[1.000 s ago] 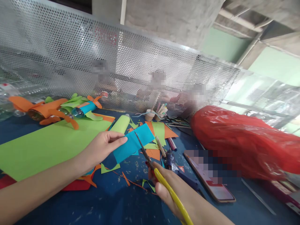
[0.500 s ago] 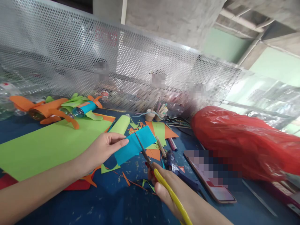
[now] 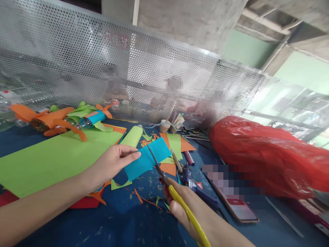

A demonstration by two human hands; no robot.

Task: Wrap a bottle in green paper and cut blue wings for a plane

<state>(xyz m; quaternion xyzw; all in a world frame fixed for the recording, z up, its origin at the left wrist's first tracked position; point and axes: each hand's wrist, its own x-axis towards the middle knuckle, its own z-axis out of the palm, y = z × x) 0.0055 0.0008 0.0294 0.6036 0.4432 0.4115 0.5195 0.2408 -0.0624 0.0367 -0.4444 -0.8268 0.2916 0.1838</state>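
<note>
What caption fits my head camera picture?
Left hand holds blue paper; right hand holds scissors against it.

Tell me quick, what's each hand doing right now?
Left hand: closed, pinching the blue paper between thumb and fingers.
Right hand: closed around the yellow-handled scissors, blades at the blue paper.

From my distant seat I count one pair of scissors (image 3: 187, 210), one blue paper rectangle (image 3: 143, 164), one phone (image 3: 240, 207), one glue gun (image 3: 188, 177), one red bag (image 3: 259, 157), two cups (image 3: 165, 127) on the bench (image 3: 123, 223), and three blurred people (image 3: 173, 87) beyond.
</note>
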